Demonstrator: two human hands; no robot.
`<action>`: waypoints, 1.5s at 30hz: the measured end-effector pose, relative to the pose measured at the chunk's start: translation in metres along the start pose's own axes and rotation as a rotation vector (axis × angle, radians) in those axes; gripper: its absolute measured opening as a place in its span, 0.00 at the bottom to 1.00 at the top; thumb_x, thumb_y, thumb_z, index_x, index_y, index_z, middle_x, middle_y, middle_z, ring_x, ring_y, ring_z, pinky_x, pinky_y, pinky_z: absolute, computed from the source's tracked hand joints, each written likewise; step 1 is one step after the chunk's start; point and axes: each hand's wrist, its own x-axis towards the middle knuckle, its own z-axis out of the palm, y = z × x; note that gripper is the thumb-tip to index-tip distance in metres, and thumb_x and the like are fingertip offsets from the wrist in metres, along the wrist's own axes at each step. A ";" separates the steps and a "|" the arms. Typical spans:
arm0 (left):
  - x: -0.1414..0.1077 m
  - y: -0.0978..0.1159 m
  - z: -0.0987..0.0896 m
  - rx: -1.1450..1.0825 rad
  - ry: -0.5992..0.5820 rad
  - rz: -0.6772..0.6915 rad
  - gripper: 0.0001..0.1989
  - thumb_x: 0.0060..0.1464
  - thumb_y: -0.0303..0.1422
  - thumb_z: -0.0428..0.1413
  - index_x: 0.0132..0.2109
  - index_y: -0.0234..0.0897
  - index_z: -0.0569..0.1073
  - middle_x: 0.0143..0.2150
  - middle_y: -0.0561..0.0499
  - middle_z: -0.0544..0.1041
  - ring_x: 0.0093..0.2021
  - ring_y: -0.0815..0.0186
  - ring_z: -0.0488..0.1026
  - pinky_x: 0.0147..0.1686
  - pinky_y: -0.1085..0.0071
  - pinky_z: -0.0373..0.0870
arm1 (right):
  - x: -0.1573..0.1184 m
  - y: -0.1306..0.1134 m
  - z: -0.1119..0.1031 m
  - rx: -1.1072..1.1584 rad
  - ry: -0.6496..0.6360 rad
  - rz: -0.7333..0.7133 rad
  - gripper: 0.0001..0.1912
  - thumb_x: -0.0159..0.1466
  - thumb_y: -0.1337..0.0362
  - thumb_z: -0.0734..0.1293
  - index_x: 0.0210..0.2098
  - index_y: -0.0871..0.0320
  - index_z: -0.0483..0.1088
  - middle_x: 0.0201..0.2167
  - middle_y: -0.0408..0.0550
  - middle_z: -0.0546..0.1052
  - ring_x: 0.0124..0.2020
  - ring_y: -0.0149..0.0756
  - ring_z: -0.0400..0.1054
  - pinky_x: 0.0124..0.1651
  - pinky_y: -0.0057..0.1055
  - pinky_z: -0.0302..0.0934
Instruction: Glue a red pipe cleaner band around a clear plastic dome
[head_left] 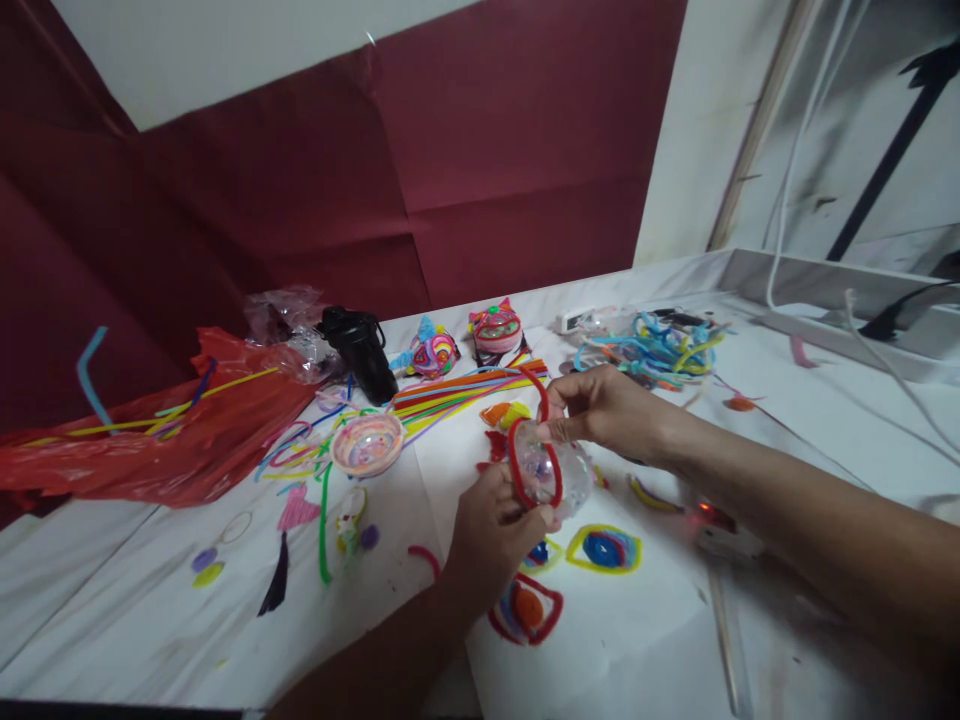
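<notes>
Between my hands is a clear, rounded plastic container [576, 478] with a red pipe cleaner [516, 470] looped around its rim. My left hand [491, 525] grips the container from the lower left, thumb and fingers at its edge. At its upper side, my right hand [589, 405] pinches the red pipe cleaner, whose free end sticks up past the fingers. Below the hands, on white paper [585, 650], lie eye shapes made of pipe cleaner: a blue eye [606, 549] outlined in yellow and a red-rimmed eye [527, 607]. Another blue eye is partly hidden by my left hand.
A pink-and-white bowl [367, 444], loose pipe cleaners [465, 395] and a black bottle [360, 350] lie to the left, near a red plastic bag [225, 430]. Two decorated crafts [496, 330] stand at the back. Tangled pipe cleaners [652, 350] and a glue gun [727, 535] are rightward.
</notes>
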 end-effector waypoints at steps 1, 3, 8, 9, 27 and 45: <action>0.000 0.000 0.000 -0.001 0.011 0.003 0.10 0.38 0.29 0.62 0.31 0.39 0.70 0.29 0.52 0.78 0.32 0.62 0.77 0.35 0.66 0.76 | 0.000 0.001 0.000 0.009 -0.001 0.001 0.19 0.42 0.53 0.75 0.17 0.59 0.65 0.16 0.37 0.64 0.20 0.25 0.53 0.23 0.26 0.48; -0.001 -0.002 0.001 -0.002 0.034 0.023 0.09 0.39 0.30 0.62 0.30 0.41 0.70 0.28 0.52 0.78 0.32 0.61 0.76 0.35 0.63 0.76 | 0.001 0.001 0.001 0.026 -0.002 0.004 0.19 0.42 0.53 0.75 0.17 0.59 0.66 0.16 0.38 0.65 0.20 0.26 0.54 0.23 0.26 0.49; -0.001 -0.004 0.001 0.009 0.045 0.042 0.08 0.39 0.33 0.62 0.29 0.45 0.70 0.27 0.54 0.77 0.30 0.61 0.75 0.35 0.63 0.76 | 0.000 -0.001 0.002 0.062 0.009 0.032 0.20 0.41 0.53 0.76 0.16 0.59 0.65 0.16 0.38 0.65 0.20 0.26 0.55 0.23 0.27 0.49; -0.001 -0.004 0.000 0.014 0.036 0.038 0.08 0.39 0.32 0.62 0.29 0.45 0.70 0.27 0.55 0.77 0.30 0.62 0.75 0.35 0.64 0.76 | 0.000 -0.002 0.002 0.067 0.010 0.033 0.19 0.41 0.54 0.76 0.16 0.59 0.65 0.15 0.38 0.64 0.20 0.25 0.54 0.23 0.26 0.49; -0.004 0.001 -0.001 0.043 0.085 0.061 0.10 0.39 0.36 0.63 0.28 0.44 0.69 0.26 0.55 0.76 0.28 0.62 0.74 0.36 0.62 0.76 | 0.000 -0.009 0.010 0.004 0.118 0.023 0.20 0.42 0.51 0.75 0.16 0.59 0.65 0.14 0.35 0.59 0.18 0.23 0.49 0.21 0.26 0.42; -0.001 -0.001 -0.001 -0.009 0.102 0.100 0.13 0.40 0.33 0.63 0.35 0.47 0.70 0.32 0.54 0.78 0.33 0.61 0.75 0.38 0.63 0.75 | -0.003 -0.014 0.010 0.152 0.058 0.016 0.24 0.41 0.48 0.76 0.20 0.58 0.64 0.16 0.35 0.61 0.20 0.23 0.51 0.22 0.26 0.46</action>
